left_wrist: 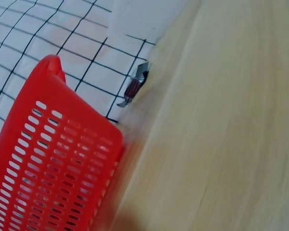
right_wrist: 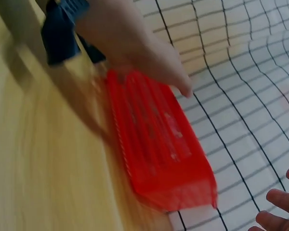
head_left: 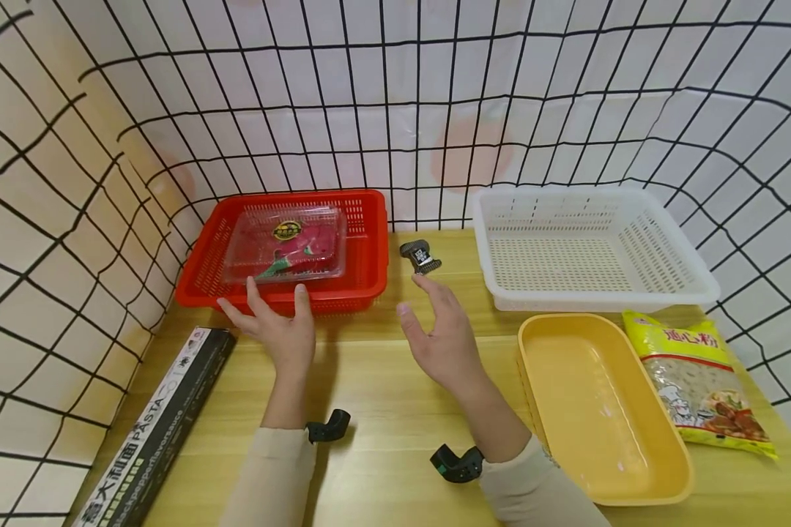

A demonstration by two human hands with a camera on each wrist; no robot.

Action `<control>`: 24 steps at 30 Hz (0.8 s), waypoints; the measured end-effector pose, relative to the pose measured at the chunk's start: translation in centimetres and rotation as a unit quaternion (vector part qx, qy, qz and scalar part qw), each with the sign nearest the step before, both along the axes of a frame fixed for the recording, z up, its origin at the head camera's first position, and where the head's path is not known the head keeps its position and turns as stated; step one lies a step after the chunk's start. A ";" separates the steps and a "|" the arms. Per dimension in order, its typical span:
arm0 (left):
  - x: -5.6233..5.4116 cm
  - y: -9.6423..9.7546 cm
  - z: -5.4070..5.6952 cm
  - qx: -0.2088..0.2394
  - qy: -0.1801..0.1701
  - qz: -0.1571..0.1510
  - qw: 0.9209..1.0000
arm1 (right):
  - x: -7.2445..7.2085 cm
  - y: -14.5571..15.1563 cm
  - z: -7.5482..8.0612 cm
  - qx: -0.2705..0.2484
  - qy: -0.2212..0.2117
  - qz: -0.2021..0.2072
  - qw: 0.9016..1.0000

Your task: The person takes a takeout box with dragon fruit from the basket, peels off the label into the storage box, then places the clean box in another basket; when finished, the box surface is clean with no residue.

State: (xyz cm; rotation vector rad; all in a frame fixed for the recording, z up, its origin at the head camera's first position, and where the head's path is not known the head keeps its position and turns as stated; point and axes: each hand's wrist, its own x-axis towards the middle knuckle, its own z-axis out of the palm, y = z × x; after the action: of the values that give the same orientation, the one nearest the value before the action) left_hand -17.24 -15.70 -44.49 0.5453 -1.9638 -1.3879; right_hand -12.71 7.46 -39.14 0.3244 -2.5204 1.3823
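Note:
My left hand (head_left: 283,337) reaches with spread fingers toward the front of a red plastic basket (head_left: 352,298). Its fingertips overlap the rim in the head view; contact is unclear. Inside the basket lies a clear plastic box (head_left: 306,245) with pink and green contents. Holding nothing, my right hand (head_left: 444,344) hovers over the table, thumb and fingers apart. Just beyond its fingertips is a small dark patterned item (head_left: 420,256) with a black-and-white label, also in the left wrist view. The right wrist view catches the left hand (right_wrist: 139,48) above the red basket (right_wrist: 173,192) and my right fingers (right_wrist: 282,199).
A white basket (head_left: 600,298) stands at the back right, with a yellow tray (head_left: 583,410) before it. Beside the tray lies a yellow bag of pasta (head_left: 705,388). A long black-and-white pasta box (head_left: 165,424) lies at the left. Black wire grid (head_left: 382,110) borders the table.

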 end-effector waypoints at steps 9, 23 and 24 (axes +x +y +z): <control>-0.9 -1.2 -0.7 0.089 0.010 0.018 0.996 | -0.3 -3.5 -0.3 -0.011 -0.012 0.038 0.999; -1.0 -1.8 -2.0 0.082 -0.004 0.005 0.997 | -5.2 -7.7 1.6 -0.046 -0.014 0.080 0.996; -1.1 -1.8 -2.0 0.082 -0.004 0.005 0.997 | -5.8 -7.9 1.8 -0.053 -0.016 0.084 0.995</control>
State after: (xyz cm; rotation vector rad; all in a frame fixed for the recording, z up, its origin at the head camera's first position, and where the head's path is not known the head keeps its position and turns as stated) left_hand -18.32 -17.48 -46.52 0.6364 -1.8611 -1.5515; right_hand -18.51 -0.48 -37.34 0.5061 -2.4821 1.5896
